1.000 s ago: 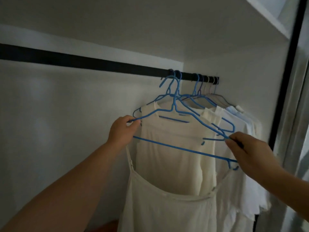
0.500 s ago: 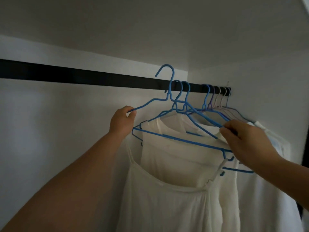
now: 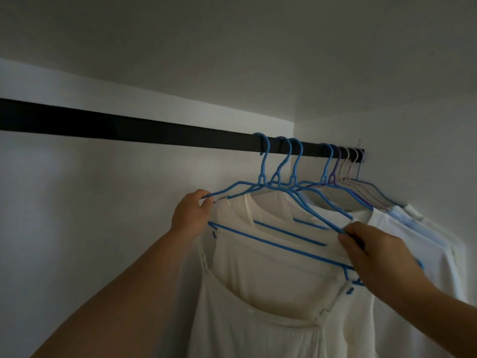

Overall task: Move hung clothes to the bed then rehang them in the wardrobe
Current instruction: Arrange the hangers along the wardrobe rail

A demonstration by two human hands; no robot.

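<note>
Left hand pinches the left end of the front blue hanger; right hand grips its right arm. Hook sits over the black rail. White strappy dress hangs from that hanger, frontmost in the wardrobe. Behind it, a cream top and more pale clothes on hangers, bunched at the rail's right end.

Domestic setting: interior of a bedroom wardrobe. Evidence was a black hanging rail fixed across pale inner walls, plastic hangers hooked over it, white garments hanging crowded at its right end.
</note>
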